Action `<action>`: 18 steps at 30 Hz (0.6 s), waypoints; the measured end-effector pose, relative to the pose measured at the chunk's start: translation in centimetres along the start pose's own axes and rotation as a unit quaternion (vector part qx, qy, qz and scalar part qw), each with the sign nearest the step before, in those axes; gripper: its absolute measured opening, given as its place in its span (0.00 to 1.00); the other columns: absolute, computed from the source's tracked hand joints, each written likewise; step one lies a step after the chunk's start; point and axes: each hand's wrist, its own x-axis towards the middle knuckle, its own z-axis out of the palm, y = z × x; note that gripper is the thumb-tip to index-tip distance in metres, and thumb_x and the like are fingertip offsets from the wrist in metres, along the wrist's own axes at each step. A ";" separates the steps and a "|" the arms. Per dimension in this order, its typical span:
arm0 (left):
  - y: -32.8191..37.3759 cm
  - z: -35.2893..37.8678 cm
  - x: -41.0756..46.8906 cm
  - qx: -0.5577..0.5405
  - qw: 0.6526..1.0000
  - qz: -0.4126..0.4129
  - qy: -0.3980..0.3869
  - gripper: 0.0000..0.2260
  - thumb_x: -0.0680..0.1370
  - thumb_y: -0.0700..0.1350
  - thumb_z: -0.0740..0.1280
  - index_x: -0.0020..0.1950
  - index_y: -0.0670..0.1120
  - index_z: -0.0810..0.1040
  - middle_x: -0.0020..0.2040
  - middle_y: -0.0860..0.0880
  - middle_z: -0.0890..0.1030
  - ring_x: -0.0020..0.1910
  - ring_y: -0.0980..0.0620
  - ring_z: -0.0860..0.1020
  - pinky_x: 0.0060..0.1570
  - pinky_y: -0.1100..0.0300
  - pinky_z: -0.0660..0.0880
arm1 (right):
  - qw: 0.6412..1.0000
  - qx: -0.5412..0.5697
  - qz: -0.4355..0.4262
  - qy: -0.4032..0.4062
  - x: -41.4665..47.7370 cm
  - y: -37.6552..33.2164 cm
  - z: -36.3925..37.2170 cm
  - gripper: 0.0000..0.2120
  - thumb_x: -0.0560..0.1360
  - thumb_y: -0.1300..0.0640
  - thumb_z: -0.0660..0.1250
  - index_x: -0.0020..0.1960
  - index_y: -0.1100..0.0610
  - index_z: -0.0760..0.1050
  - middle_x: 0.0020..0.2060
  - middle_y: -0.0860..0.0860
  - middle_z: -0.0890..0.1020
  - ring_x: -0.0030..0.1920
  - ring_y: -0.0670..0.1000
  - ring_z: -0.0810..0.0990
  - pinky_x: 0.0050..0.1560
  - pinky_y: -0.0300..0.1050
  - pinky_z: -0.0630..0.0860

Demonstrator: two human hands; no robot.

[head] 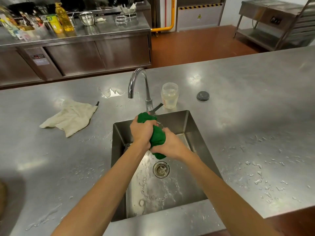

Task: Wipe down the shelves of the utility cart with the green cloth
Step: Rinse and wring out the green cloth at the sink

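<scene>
Two bare forearms are extended over the sink [119, 150].

The green cloth [157, 136] (bunched into a twisted roll) is clenched above the basin by the left hand [142, 132] and right hand [171, 145]; beyond are seen one faucet [138, 82], one jar [170, 95], one beige rag [71, 117].

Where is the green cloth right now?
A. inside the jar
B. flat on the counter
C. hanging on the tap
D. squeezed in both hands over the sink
D: the left hand and right hand both grip the bunched green cloth above the sink.
</scene>
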 end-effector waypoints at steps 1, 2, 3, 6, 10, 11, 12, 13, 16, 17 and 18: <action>-0.1 -0.2 0.3 -0.026 0.999 -0.027 0.028 0.14 0.67 0.27 0.68 0.45 0.44 0.79 0.37 0.44 0.81 0.35 0.46 0.80 0.35 0.56 0.79 | 0.997 -0.048 -0.032 0.052 -0.1 0.5 0.2 0.31 0.61 0.53 0.76 0.61 0.54 0.68 0.54 0.50 0.74 0.52 0.49 0.77 0.48 0.46 0.78; -0.2 -0.3 0.5 -0.047 0.996 -0.056 0.054 0.12 0.68 0.28 0.68 0.45 0.43 0.78 0.37 0.44 0.80 0.35 0.46 0.80 0.34 0.57 0.78 | 0.987 -0.107 -0.066 0.101 -0.3 0.9 0.4 0.35 0.62 0.51 0.76 0.65 0.53 0.65 0.59 0.50 0.70 0.56 0.50 0.74 0.51 0.46 0.77; -0.2 -0.4 0.5 -0.064 0.991 -0.084 0.077 0.10 0.69 0.29 0.69 0.45 0.41 0.77 0.37 0.44 0.80 0.34 0.47 0.79 0.32 0.58 0.77 | 0.970 -0.166 -0.102 0.146 -0.6 1.4 0.6 0.38 0.64 0.51 0.75 0.69 0.53 0.62 0.62 0.51 0.68 0.59 0.51 0.71 0.54 0.47 0.76; -0.2 -0.3 0.6 -0.093 0.981 -0.139 0.102 0.07 0.69 0.32 0.71 0.45 0.39 0.77 0.40 0.43 0.80 0.34 0.47 0.79 0.31 0.57 0.77 | 0.916 -0.273 -0.176 0.237 -1.6 2.4 1.7 0.38 0.69 0.55 0.72 0.74 0.59 0.60 0.70 0.56 0.65 0.68 0.56 0.67 0.61 0.48 0.75; -0.3 0.4 0.4 -0.098 0.978 -0.169 0.079 0.05 0.68 0.33 0.69 0.43 0.39 0.79 0.41 0.42 0.82 0.35 0.45 0.81 0.35 0.54 0.80 | 0.900 -0.316 -0.152 0.259 -2.3 2.5 2.9 0.45 0.68 0.59 0.73 0.77 0.62 0.52 0.77 0.62 0.53 0.69 0.61 0.65 0.60 0.47 0.75; -0.4 0.6 0.2 -0.092 0.978 -0.176 0.067 0.06 0.68 0.34 0.69 0.44 0.39 0.80 0.43 0.41 0.82 0.37 0.44 0.82 0.38 0.51 0.82 | 0.897 -0.321 -0.134 0.273 -2.1 2.4 2.7 0.47 0.66 0.60 0.74 0.77 0.62 0.52 0.77 0.62 0.54 0.63 0.60 0.69 0.54 0.46 0.78; -0.4 0.8 0.0 -0.088 0.978 -0.182 0.055 0.08 0.67 0.35 0.69 0.46 0.40 0.81 0.44 0.40 0.83 0.39 0.42 0.82 0.40 0.50 0.82 | 0.893 -0.323 -0.117 0.291 -1.8 2.1 2.4 0.47 0.64 0.61 0.76 0.76 0.62 0.54 0.75 0.62 0.58 0.57 0.58 0.72 0.47 0.45 0.78; -0.4 1.0 -0.2 -0.084 0.978 -0.182 0.047 0.10 0.67 0.36 0.69 0.47 0.39 0.81 0.45 0.40 0.83 0.41 0.42 0.83 0.41 0.49 0.82 | 0.888 -0.324 -0.104 0.310 -1.5 1.7 1.9 0.47 0.63 0.62 0.77 0.75 0.62 0.56 0.73 0.62 0.63 0.53 0.57 0.73 0.41 0.43 0.77; -0.1 1.7 -0.6 -0.080 0.983 -0.157 0.056 0.12 0.68 0.35 0.71 0.50 0.38 0.82 0.47 0.40 0.84 0.43 0.41 0.84 0.42 0.49 0.82 | 0.896 -0.327 -0.077 0.289 -0.6 0.9 0.3 0.41 0.65 0.59 0.77 0.73 0.60 0.60 0.63 0.57 0.73 0.51 0.57 0.77 0.36 0.45 0.71; 0.0 1.8 -0.7 -0.076 0.985 -0.141 0.065 0.11 0.68 0.34 0.70 0.50 0.38 0.81 0.46 0.40 0.84 0.42 0.42 0.83 0.43 0.49 0.82 | 0.907 -0.316 -0.068 0.269 -0.4 0.7 -0.1 0.36 0.67 0.56 0.75 0.70 0.58 0.62 0.58 0.55 0.75 0.50 0.57 0.78 0.38 0.46 0.70; 0.1 2.0 -0.7 -0.069 0.988 -0.122 0.067 0.10 0.69 0.33 0.70 0.49 0.38 0.81 0.46 0.40 0.84 0.41 0.42 0.83 0.43 0.49 0.82 | 0.919 -0.295 -0.059 0.253 -0.3 0.6 -0.4 0.30 0.68 0.53 0.73 0.65 0.58 0.65 0.52 0.53 0.77 0.47 0.56 0.79 0.38 0.46 0.70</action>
